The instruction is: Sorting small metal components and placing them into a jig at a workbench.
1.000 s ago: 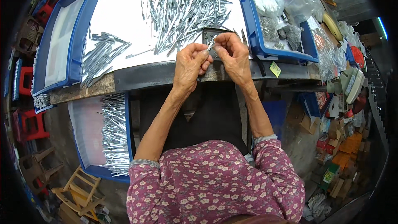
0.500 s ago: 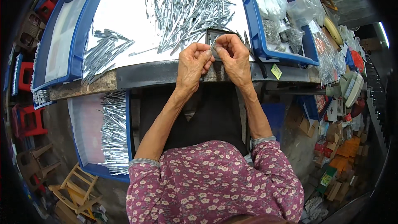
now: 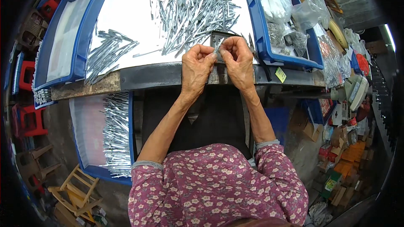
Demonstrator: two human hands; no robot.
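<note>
- Fingers of your left hand [image 3: 197, 69] and right hand [image 3: 238, 61] pinch shut on one small metal piece [image 3: 218, 47] between them.
- You hold it just above the desk [image 3: 139, 14] front edge, near the big pile of metal rods [image 3: 195, 14].

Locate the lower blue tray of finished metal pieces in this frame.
In the head view, the blue tray sits below the workbench edge on the person's left, beside the left forearm, with metal pieces stacked along its right side.
</note>
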